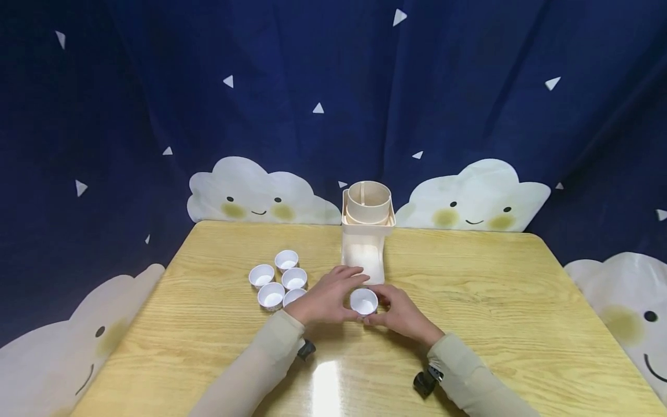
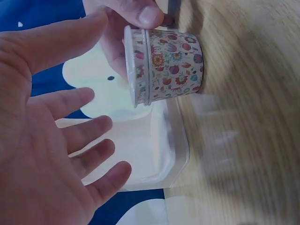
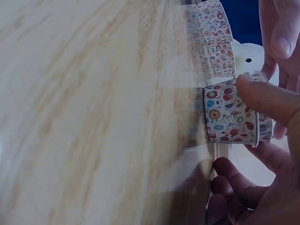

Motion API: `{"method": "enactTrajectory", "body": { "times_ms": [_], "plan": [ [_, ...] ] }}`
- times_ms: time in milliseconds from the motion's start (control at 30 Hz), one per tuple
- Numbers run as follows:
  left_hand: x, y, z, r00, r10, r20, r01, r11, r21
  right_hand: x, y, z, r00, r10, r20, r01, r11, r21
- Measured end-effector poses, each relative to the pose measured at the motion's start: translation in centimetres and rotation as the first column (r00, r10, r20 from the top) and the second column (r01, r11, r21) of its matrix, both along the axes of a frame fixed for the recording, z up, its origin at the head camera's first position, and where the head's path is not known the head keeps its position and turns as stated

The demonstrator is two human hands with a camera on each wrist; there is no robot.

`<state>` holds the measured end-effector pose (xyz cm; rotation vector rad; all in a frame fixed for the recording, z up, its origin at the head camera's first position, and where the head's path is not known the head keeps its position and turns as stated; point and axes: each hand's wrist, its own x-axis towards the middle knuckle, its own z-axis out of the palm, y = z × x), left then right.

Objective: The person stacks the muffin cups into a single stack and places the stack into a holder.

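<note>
Two nested floral paper cups [image 2: 176, 65] are upright between the hands, just in front of the cream plastic holder's [image 1: 366, 230] near edge. The right hand [image 1: 403, 313] pinches them between thumb and fingers; the left hand [image 1: 325, 296] is spread beside them. Five more cups [image 1: 271, 296] cluster leftward; the wooden tabletop [image 1: 495, 289] runs wide from the right hand to its right edge.

Comprised nested paper cups [image 1: 363, 301], white inside, floral-printed outside, rims stacked. Stood upright on table [image 1: 469, 278] before cream stand [image 1: 363, 260]. Was pinched near rims by right hand [image 1: 398, 311], just beside left hand [image 1: 327, 295].
</note>
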<state>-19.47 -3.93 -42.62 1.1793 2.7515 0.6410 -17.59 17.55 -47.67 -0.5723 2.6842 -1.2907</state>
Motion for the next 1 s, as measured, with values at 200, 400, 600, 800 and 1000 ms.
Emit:
{"method": "enactTrajectory", "body": {
  "times_ms": [200,400,600,800,1000],
  "plan": [
    [0.3,-0.3,0.3,0.999,0.015,0.032,-0.015,1.0,-0.005,0.1,0.0,0.0,1.0,-0.004,0.011,0.004,1.0,-0.001],
    [0.5,-0.7,0.6,0.999,0.02,0.038,-0.02,1.0,0.01,0.0,-0.1,0.1,1.0,0.009,0.018,-0.009,1.0,0.0],
    [0.5,-0.9,0.6,0.998,0.044,0.041,-0.045,0.999,0.013,-0.1,-0.1,0.2,0.999,-0.008,0.037,0.007,1.0,0.007],
    [0.7,-1.4,1.0,0.997,0.066,0.038,-0.066,0.998,0.005,-0.1,-0.2,0.4,0.996,-0.05,0.068,0.05,0.999,0.008],
    [0.9,-2.4,1.3,0.996,0.077,0.032,-0.078,0.997,0.017,0.0,-0.2,0.5,0.996,-0.041,0.076,0.041,0.999,0.007]
  ]
}}
